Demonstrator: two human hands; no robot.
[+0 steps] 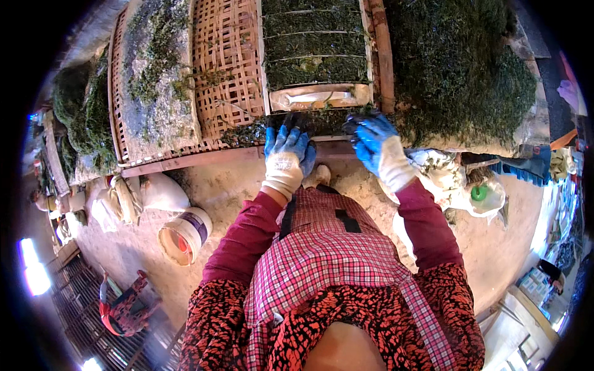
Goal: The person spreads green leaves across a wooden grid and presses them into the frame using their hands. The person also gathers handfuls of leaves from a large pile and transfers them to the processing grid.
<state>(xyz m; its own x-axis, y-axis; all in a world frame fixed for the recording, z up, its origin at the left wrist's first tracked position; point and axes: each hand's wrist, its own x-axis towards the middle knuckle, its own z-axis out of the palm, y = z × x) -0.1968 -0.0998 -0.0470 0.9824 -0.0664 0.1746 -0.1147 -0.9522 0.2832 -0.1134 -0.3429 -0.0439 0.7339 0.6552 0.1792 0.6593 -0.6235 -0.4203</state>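
Blue-and-white work gloves cover both hands. My left hand (288, 153) reaches forward with its fingers stretched and apart, the tips on dark green leafy matter at the near end of a long frame. My right hand (375, 147) is a little to the right, its fingers bent over a dark wet clump by the frame's near right corner; the fingertips are partly hidden. Between and ahead of the hands lies the pale-edged frame (265, 62), crossed by thin slats. Packed dark green leafy matter (315, 46) fills it. A wet, light tan end piece (322, 98) closes its near end.
A woven lattice tray (226, 62) and a green-strewn mat (154, 68) lie left; a thick green heap (458, 68) lies right. A wooden rail (192, 162) edges the work surface. On the floor stand a white bucket (185, 235) and bags (164, 191). Another person (127, 303) is lower left.
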